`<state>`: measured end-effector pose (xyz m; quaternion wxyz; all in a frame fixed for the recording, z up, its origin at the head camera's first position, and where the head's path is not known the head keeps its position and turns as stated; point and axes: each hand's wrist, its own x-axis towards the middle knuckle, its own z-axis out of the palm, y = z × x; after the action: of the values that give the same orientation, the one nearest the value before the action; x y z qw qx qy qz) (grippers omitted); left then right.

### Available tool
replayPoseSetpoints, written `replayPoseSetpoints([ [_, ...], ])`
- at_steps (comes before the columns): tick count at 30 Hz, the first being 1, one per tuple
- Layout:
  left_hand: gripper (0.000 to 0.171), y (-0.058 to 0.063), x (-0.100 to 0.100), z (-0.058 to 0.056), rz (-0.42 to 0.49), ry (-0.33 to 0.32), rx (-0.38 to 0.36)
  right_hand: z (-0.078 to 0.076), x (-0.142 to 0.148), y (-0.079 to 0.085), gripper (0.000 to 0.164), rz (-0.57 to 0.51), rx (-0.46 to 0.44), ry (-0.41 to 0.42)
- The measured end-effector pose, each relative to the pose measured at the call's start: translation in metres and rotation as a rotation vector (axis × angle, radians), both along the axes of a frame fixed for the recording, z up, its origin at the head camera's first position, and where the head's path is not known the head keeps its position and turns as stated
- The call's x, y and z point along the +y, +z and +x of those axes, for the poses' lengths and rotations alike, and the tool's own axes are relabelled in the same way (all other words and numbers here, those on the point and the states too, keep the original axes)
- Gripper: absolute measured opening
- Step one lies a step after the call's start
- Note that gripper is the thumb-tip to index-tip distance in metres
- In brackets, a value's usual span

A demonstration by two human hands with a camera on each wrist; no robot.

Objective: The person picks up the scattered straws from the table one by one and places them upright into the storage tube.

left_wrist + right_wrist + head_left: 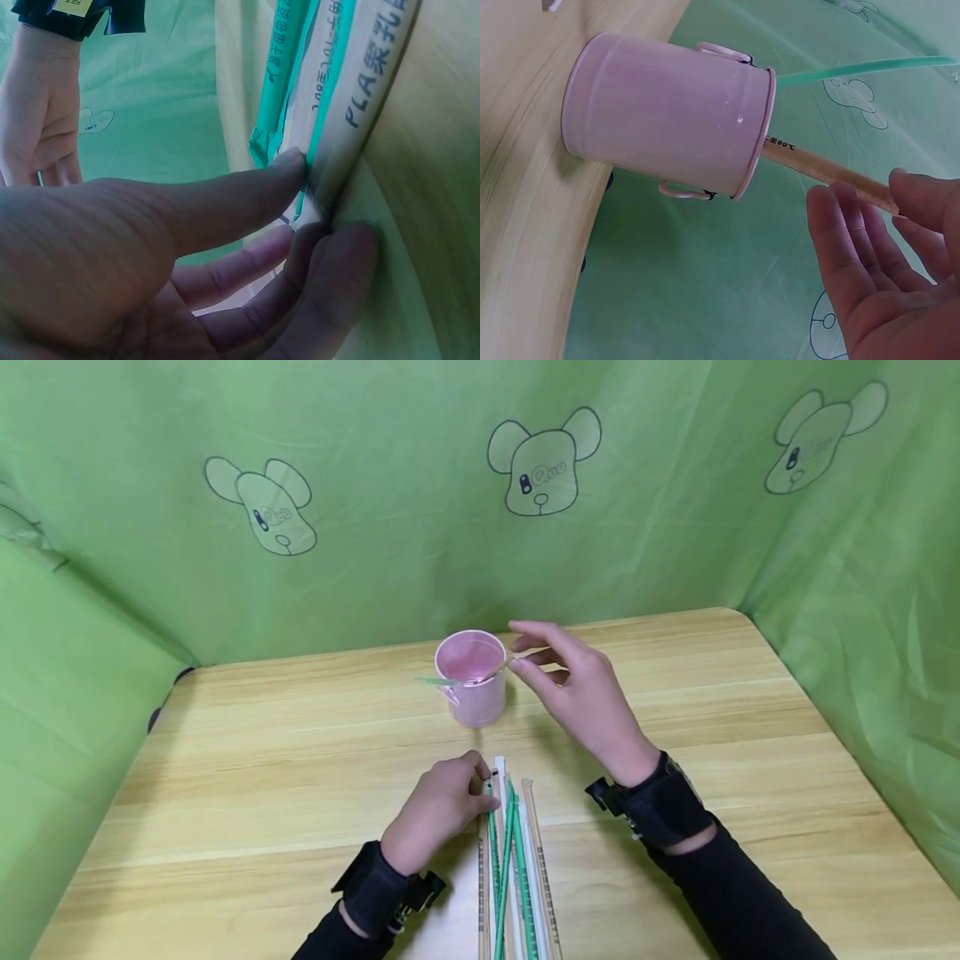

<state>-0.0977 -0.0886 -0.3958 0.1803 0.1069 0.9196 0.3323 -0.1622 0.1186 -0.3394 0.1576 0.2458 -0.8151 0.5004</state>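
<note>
A pink bucket (480, 706) stands upright near the table's back edge, with small side handles. My right hand (573, 693) is at its rim, pinching the upper end of a brown wrapped straw (829, 166) between thumb and fingers. The straw's lower end is hidden inside the bucket. A green straw (870, 70) leans out over the other side of the rim. Nearer me, my left hand (442, 802) pinches the far end of a green wrapped straw (493, 843) at the left of a bundle. Beside that thumb and fingers lies a brown straw with dark print (367, 90).
Several wrapped straws, green, white and brown, lie lengthwise in front; a brown straw (542, 868) is at the bundle's right. They rest on the wooden table (262, 777). A green curtain (397, 527) with bear-head drawings hangs behind and along both sides.
</note>
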Motion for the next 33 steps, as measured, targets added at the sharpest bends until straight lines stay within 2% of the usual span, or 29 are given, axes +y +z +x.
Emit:
replayPoseSetpoints([
  [4, 0.025, 0.002, 0.001, 0.0, -0.021, 0.002, 0.022, 0.002, 0.001, 0.001, 0.053, -0.02, -0.032, 0.02],
  [11, 0.023, 0.005, 0.004, 0.002, -0.089, -0.009, 0.04, 0.011, 0.009, -0.008, 0.073, -0.018, -0.172, 0.059],
  [18, 0.045, 0.01, 0.009, 0.009, -0.11, -0.021, 0.009, 0.014, 0.02, -0.012, 0.072, 0.013, -0.18, 0.022],
  [22, 0.048, 0.007, 0.011, 0.01, -0.089, -0.003, 0.016, 0.015, 0.02, -0.009, 0.07, -0.005, -0.195, 0.024],
  [25, 0.042, 0.003, 0.01, 0.008, -0.067, 0.017, 0.046, 0.015, 0.02, -0.008, 0.07, -0.013, -0.206, 0.033],
  [28, 0.037, -0.002, 0.008, 0.003, -0.069, 0.034, 0.11, 0.015, 0.02, -0.007, 0.069, -0.013, -0.209, 0.034],
  [33, 0.037, -0.006, 0.003, -0.005, -0.043, 0.089, 0.167, 0.015, 0.021, -0.007, 0.066, -0.017, -0.212, 0.038],
])
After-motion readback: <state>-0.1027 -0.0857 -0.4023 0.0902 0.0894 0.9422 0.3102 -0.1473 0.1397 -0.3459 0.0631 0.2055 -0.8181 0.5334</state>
